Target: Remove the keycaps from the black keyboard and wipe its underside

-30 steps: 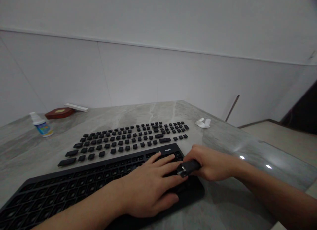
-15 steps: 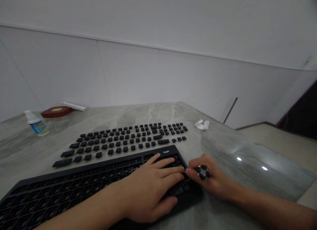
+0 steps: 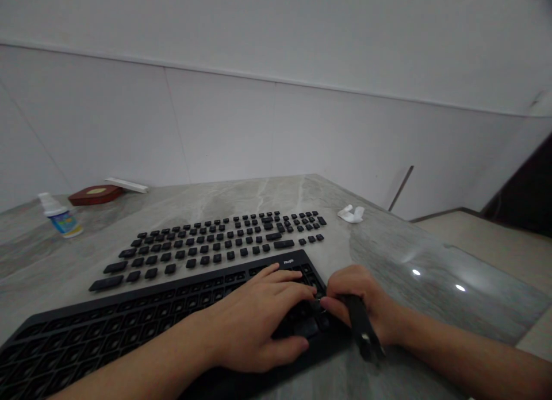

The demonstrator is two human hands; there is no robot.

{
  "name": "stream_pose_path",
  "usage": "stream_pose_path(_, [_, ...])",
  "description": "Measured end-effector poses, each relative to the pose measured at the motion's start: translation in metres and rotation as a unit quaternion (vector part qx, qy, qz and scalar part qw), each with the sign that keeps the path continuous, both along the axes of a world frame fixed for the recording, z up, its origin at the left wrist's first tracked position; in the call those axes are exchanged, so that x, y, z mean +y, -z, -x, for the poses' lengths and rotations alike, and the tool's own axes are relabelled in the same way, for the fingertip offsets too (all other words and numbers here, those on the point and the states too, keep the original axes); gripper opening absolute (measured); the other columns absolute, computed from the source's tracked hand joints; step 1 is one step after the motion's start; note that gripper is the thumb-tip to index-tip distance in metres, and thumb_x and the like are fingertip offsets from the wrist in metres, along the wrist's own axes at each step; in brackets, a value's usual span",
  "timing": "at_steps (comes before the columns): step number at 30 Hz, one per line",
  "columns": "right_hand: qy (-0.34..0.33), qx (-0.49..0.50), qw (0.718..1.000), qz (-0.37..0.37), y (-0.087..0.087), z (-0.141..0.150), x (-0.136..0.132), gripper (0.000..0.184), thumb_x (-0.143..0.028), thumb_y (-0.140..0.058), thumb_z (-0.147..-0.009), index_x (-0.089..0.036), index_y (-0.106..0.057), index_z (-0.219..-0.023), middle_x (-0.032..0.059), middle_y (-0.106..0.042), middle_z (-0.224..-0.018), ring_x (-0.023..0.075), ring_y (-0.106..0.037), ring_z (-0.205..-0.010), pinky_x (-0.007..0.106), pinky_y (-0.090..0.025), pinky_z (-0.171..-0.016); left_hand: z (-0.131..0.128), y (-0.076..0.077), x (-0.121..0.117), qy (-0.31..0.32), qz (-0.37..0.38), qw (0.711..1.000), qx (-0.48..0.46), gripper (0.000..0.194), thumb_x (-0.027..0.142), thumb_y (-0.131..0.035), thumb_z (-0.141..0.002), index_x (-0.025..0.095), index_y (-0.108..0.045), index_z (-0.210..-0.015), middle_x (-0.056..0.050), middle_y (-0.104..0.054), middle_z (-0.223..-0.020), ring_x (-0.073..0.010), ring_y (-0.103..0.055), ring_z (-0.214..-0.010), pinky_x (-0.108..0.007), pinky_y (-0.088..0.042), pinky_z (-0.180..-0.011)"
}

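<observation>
A black keyboard frame (image 3: 129,325) with its keycaps taken off lies across the near part of the table. My left hand (image 3: 259,325) rests flat on its right end, fingers stretched out. My right hand (image 3: 362,305) is closed around a slim black tool (image 3: 360,331) at the keyboard's right edge, the tool's handle pointing back toward me. Several loose black keycaps (image 3: 215,245) are laid out in rows on the table just behind the keyboard.
A grey marble-look table (image 3: 388,245) ends at the right. A small white spray bottle (image 3: 58,216) and a brown flat box (image 3: 97,194) with a white strip stand at the back left. A small white object (image 3: 351,214) lies back right. White wall behind.
My right hand has drawn in closer to the keyboard's right edge and turned the black tool, so its handle now points toward me. My left hand has stayed on the keyboard.
</observation>
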State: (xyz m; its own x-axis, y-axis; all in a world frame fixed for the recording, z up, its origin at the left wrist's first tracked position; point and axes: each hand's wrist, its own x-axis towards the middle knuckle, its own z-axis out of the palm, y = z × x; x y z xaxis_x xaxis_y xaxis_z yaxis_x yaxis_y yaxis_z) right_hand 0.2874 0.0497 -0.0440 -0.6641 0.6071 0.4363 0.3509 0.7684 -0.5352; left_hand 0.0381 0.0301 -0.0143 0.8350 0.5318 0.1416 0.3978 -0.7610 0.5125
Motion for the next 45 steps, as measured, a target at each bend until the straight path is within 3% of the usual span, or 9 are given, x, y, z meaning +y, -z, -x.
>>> stream_pose_path(6, [-0.047,-0.027,0.982,-0.182,-0.001,0.001,-0.003,0.032,-0.013,-0.049,-0.09,-0.021,-0.038,-0.062,-0.0045,-0.042,-0.051,0.0112,-0.033,-0.046,0.031,-0.021,-0.052,0.001,0.001,0.0,-0.003,-0.001,1.0,0.008,0.059,0.026,-0.071,-0.085,0.018,-0.048,-0.139,-0.012,-0.055,-0.144,-0.0328,-0.037,-0.144,-0.061,-0.019,-0.121])
stream_pose_path(10, [-0.02,-0.043,0.978,-0.204,-0.002,0.003,-0.007,0.029,-0.011,-0.047,-0.089,-0.021,-0.041,-0.062,-0.0032,-0.046,-0.052,0.0112,-0.035,-0.046,0.031,-0.023,-0.053,0.0,0.0,-0.001,-0.009,-0.005,1.0,0.014,0.059,0.027,-0.071,-0.086,0.016,-0.048,-0.139,-0.012,-0.055,-0.144,-0.0324,-0.038,-0.144,-0.06,-0.02,-0.122])
stream_pose_path(13, [0.019,-0.047,0.988,-0.145,-0.001,0.005,-0.007,0.034,-0.017,-0.048,-0.092,-0.02,-0.04,-0.059,-0.0034,-0.043,-0.05,0.0103,-0.037,-0.046,0.029,-0.023,-0.051,-0.001,-0.001,-0.001,-0.005,-0.011,1.0,0.013,0.057,0.027,-0.07,-0.087,0.015,-0.049,-0.138,-0.012,-0.056,-0.144,-0.0316,-0.037,-0.144,-0.059,-0.019,-0.122])
stream_pose_path(16, [0.046,-0.051,0.997,-0.037,0.0,0.005,-0.005,0.038,-0.024,-0.051,-0.091,-0.019,-0.039,-0.056,-0.0048,-0.038,-0.049,0.0086,-0.036,-0.044,0.026,-0.024,-0.048,-0.001,-0.002,0.0,-0.005,-0.011,1.0,0.009,0.056,0.027,-0.07,-0.086,0.016,-0.05,-0.137,-0.011,-0.056,-0.143,-0.0313,-0.038,-0.144,-0.058,-0.02,-0.122])
stream_pose_path(22, [0.076,-0.049,0.984,0.151,-0.002,0.005,-0.001,0.038,-0.034,-0.055,-0.081,-0.02,-0.035,-0.052,-0.006,-0.027,-0.049,0.0085,-0.025,-0.045,0.024,-0.02,-0.043,0.001,0.0,-0.001,-0.004,-0.024,1.0,0.013,0.057,0.028,-0.07,-0.087,0.02,-0.048,-0.139,-0.007,-0.051,-0.148,-0.0287,-0.039,-0.143,-0.058,-0.02,-0.123])
stream_pose_path(27, [0.065,0.007,0.974,0.215,-0.002,0.006,0.004,0.04,-0.038,-0.057,-0.079,-0.021,-0.034,-0.052,-0.0057,-0.028,-0.05,0.0087,-0.024,-0.048,0.025,-0.02,-0.044,0.001,-0.002,-0.004,0.008,-0.049,0.996,0.072,0.063,0.033,-0.061,-0.095,0.025,-0.036,-0.152,-0.004,-0.033,-0.161,-0.0292,-0.026,-0.15,-0.059,-0.017,-0.123])
stream_pose_path(31, [0.067,0.034,0.967,0.243,-0.001,0.007,0.006,0.047,-0.043,-0.062,-0.08,-0.021,-0.034,-0.05,-0.0063,-0.027,-0.049,0.008,-0.023,-0.046,0.025,-0.019,-0.043,0.0,-0.001,-0.006,0.023,-0.06,0.993,0.095,0.06,0.034,-0.052,-0.099,0.024,-0.032,-0.154,0.0,-0.03,-0.162,-0.0299,-0.019,-0.151,-0.061,-0.013,-0.123])
stream_pose_path(38, [0.062,0.034,0.976,0.207,-0.004,0.009,0.004,0.055,-0.054,-0.058,-0.085,-0.022,-0.031,-0.05,-0.0074,-0.023,-0.046,0.0075,-0.02,-0.043,0.025,-0.019,-0.042,0.0,0.0,-0.006,0.024,-0.068,0.992,0.099,0.057,0.034,-0.048,-0.101,0.022,-0.033,-0.154,0.0,-0.031,-0.161,-0.0337,-0.021,-0.15,-0.066,-0.015,-0.12])
stream_pose_path(45, [0.077,0.011,0.997,0.003,0.002,0.007,-0.006,0.043,-0.03,-0.049,-0.091,-0.02,-0.032,-0.052,-0.0054,-0.03,-0.046,0.0072,-0.029,-0.04,0.024,-0.022,-0.042,-0.002,0.0,-0.008,0.022,-0.068,0.993,0.092,0.059,0.033,-0.046,-0.101,0.021,-0.029,-0.156,-0.002,-0.033,-0.16,-0.0358,-0.022,-0.15,-0.068,-0.017,-0.119])
